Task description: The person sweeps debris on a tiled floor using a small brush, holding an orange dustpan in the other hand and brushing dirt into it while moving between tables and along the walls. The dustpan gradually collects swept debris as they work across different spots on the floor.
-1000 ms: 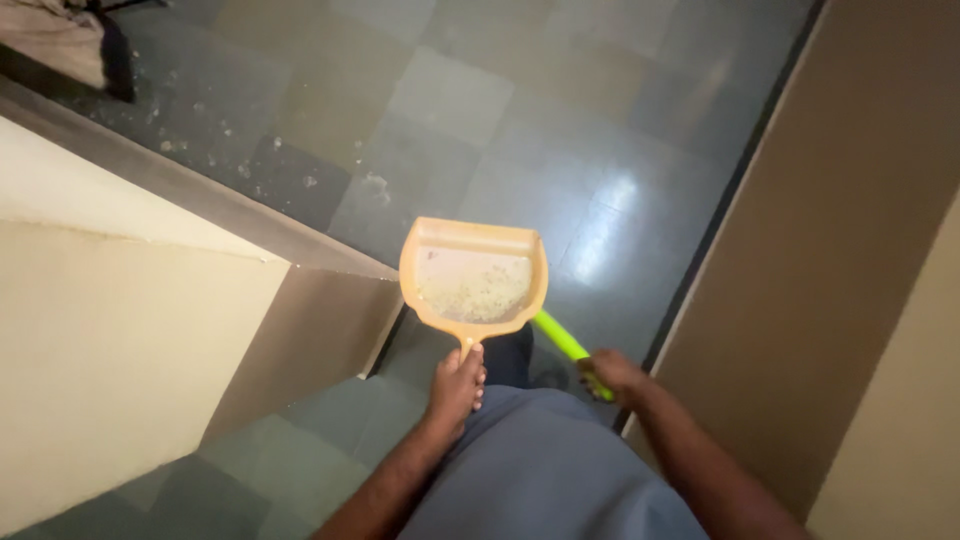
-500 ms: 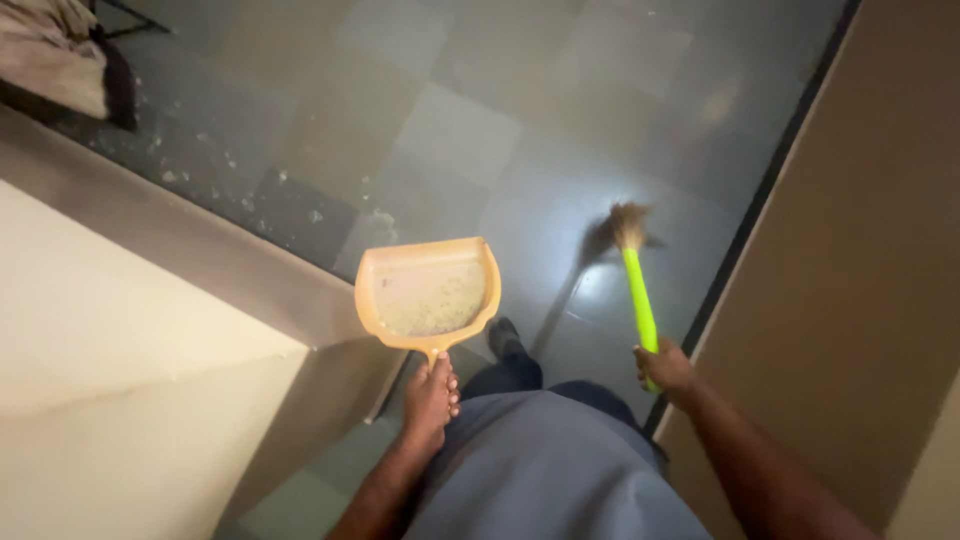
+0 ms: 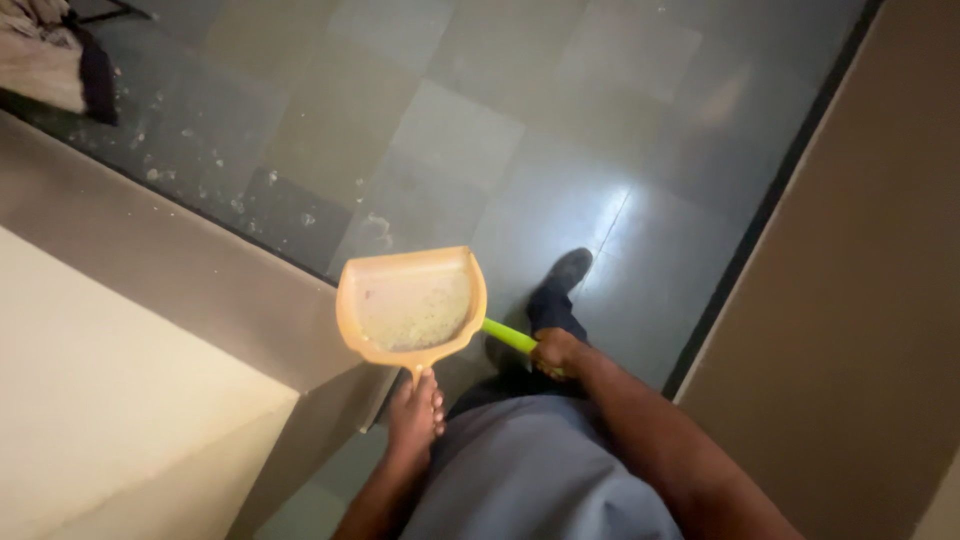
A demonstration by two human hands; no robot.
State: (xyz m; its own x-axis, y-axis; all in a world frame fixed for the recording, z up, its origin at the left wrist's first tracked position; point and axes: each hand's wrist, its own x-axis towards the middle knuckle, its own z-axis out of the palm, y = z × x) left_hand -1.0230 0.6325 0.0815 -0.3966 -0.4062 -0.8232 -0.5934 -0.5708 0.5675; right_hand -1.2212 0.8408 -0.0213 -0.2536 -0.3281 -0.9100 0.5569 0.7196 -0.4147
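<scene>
Standing, looking down past a grey shirt (image 3: 540, 470) at a tiled floor (image 3: 620, 120).

Left hand (image 3: 415, 415): grip clenched around the short handle of an orange dustpan (image 3: 412, 305). We hold the pan out in front at about waist height, near level, mouth pointing away; that keeps the pale crumbs and dust lying in its tray from sliding out.

Right hand (image 3: 553, 352): grip closed on a bright green broom handle (image 3: 508, 335). The stick runs from the fist leftward and passes behind the pan's right edge. The brush end is hidden; it probably sits under or behind the pan, but we cannot tell from here. Holding it low and close to the body keeps it out of the way of the loaded pan.

One dark shoe (image 3: 568, 270) forward on the tiles, just beyond the right hand.

To the left, a pale ledge or low wall (image 3: 130, 350) cuts diagonally across. Beyond it, more light scraps scattered on the floor (image 3: 200, 170) near a bundle of cloth (image 3: 45, 50) in the top corner. A brown wall (image 3: 860, 300) closes the right side.
</scene>
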